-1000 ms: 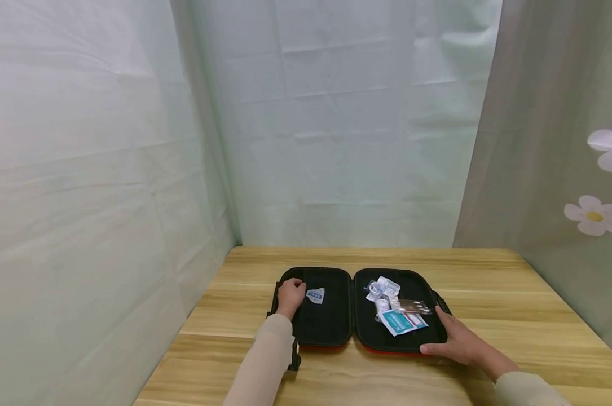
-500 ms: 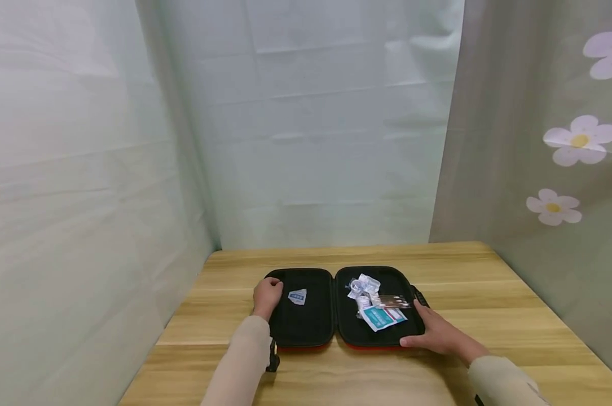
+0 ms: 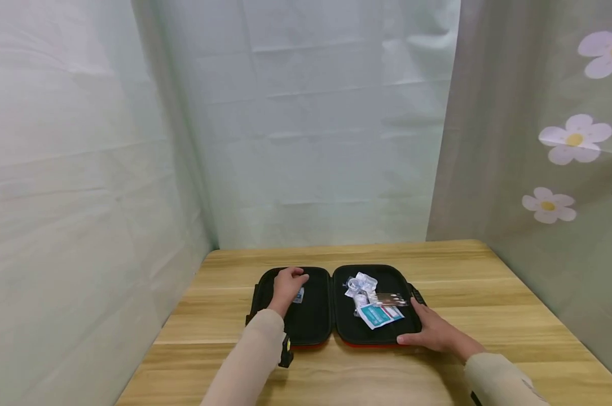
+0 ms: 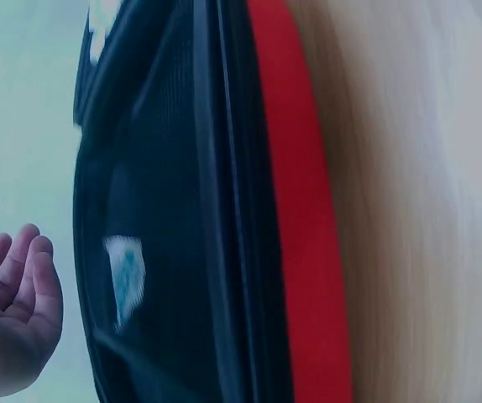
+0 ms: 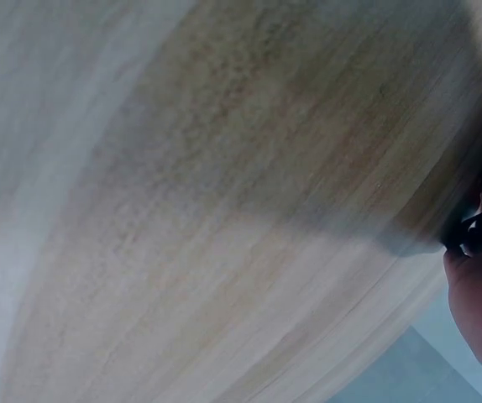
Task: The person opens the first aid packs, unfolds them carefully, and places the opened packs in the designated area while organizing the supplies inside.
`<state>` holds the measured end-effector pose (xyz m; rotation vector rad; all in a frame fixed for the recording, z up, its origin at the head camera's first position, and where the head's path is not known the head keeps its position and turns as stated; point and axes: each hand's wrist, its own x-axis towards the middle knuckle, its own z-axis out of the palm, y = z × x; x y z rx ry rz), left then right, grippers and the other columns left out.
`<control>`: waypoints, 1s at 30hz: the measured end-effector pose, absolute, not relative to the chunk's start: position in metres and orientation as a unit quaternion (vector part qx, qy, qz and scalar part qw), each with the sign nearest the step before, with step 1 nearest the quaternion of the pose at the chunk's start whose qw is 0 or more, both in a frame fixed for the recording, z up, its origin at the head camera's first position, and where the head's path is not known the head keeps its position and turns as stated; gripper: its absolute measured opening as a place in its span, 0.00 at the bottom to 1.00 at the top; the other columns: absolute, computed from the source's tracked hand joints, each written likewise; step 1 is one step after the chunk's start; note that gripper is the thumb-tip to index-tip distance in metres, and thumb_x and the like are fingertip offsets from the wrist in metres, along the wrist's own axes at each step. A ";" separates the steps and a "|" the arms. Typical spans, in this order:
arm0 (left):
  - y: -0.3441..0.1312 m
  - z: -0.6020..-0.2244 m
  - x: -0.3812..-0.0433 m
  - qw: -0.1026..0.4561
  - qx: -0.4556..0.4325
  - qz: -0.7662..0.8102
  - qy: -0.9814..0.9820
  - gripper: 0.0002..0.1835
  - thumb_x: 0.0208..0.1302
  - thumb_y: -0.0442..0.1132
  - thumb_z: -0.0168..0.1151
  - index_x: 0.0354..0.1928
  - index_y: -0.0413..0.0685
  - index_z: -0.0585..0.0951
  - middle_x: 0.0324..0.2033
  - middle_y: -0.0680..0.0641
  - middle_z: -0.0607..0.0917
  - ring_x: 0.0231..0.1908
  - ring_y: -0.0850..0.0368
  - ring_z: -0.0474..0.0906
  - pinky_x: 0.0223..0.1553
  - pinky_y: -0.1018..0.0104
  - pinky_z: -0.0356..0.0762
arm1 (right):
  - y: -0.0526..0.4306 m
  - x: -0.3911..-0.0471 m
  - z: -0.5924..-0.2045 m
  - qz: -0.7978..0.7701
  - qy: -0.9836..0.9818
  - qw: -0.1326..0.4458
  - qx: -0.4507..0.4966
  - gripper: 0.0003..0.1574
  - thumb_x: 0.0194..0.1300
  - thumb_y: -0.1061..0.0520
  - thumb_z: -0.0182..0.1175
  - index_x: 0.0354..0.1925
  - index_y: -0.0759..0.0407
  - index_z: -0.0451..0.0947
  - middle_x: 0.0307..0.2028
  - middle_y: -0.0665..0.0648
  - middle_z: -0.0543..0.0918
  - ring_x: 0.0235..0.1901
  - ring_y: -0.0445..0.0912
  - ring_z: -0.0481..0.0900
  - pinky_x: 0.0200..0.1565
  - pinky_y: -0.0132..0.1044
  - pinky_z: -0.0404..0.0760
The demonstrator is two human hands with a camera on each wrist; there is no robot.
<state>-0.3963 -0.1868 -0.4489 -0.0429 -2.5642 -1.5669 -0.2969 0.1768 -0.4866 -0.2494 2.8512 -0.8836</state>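
A zip case (image 3: 316,332), black inside and red outside, lies unfolded on the table. My left hand (image 3: 287,287) is over its left half, fingers loosely bent; in the left wrist view that hand (image 4: 18,319) holds nothing. Partly behind it in the head view is a small white-and-blue packet (image 3: 299,295) inside the left half. My right hand (image 3: 432,331) holds the case's right edge, thumb at the front corner and fingers along the side. In the right half lie a teal-and-white packet (image 3: 379,316), a pack of cotton swabs (image 3: 391,299) and clear-wrapped white items (image 3: 360,285).
The wooden table (image 3: 366,378) extends around the case. Pale curtains (image 3: 311,141) hang behind and on both sides, the right one printed with white flowers (image 3: 548,205). A black strap piece (image 3: 286,352) hangs near the left sleeve.
My left hand has left the case's left edge and moved right, over the small packet. My right hand stays at the right edge. The head view has swung slightly right.
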 end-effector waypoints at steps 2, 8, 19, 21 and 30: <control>-0.179 -0.448 -0.394 0.063 -0.023 -0.523 -0.850 0.17 0.68 0.39 0.65 0.53 0.36 0.82 0.38 0.43 0.84 0.38 0.49 0.81 0.42 0.52 0.80 | 0.175 -0.298 -0.487 -0.294 0.949 0.072 -0.086 0.77 0.51 0.31 0.71 0.75 0.73 0.42 0.70 0.80 0.52 0.68 0.75 0.53 0.63 0.70 0.57; -0.148 -0.452 -0.383 0.050 -0.042 -0.540 -0.839 0.14 0.65 0.39 0.67 0.48 0.37 0.84 0.31 0.48 0.84 0.30 0.55 0.79 0.34 0.60 0.80 | 0.173 -0.299 -0.488 -0.298 0.948 0.076 -0.085 0.77 0.51 0.30 0.71 0.76 0.72 0.41 0.71 0.80 0.51 0.68 0.75 0.52 0.63 0.70 0.56; -0.103 -0.463 -0.344 -0.012 -0.037 -0.592 -0.805 0.10 0.65 0.39 0.67 0.43 0.40 0.85 0.28 0.50 0.82 0.28 0.58 0.76 0.30 0.67 0.79 | 0.176 -0.297 -0.487 -0.299 0.947 0.081 -0.080 0.77 0.52 0.30 0.71 0.75 0.73 0.41 0.71 0.81 0.51 0.68 0.75 0.51 0.64 0.70 0.55; -0.099 -0.465 -0.338 -0.016 -0.034 -0.600 -0.799 0.10 0.65 0.39 0.67 0.43 0.40 0.85 0.28 0.50 0.82 0.28 0.58 0.76 0.30 0.67 0.79 | 0.176 -0.297 -0.487 -0.301 0.947 0.080 -0.080 0.77 0.52 0.31 0.71 0.76 0.72 0.41 0.71 0.81 0.51 0.68 0.75 0.51 0.64 0.70 0.55; -0.086 -0.464 -0.316 -0.022 -0.008 -0.627 -0.779 0.09 0.66 0.39 0.67 0.41 0.40 0.85 0.27 0.50 0.81 0.26 0.58 0.76 0.31 0.67 0.80 | 0.177 -0.296 -0.486 -0.298 0.948 0.077 -0.081 0.77 0.52 0.31 0.71 0.75 0.73 0.41 0.70 0.81 0.52 0.68 0.75 0.52 0.64 0.70 0.55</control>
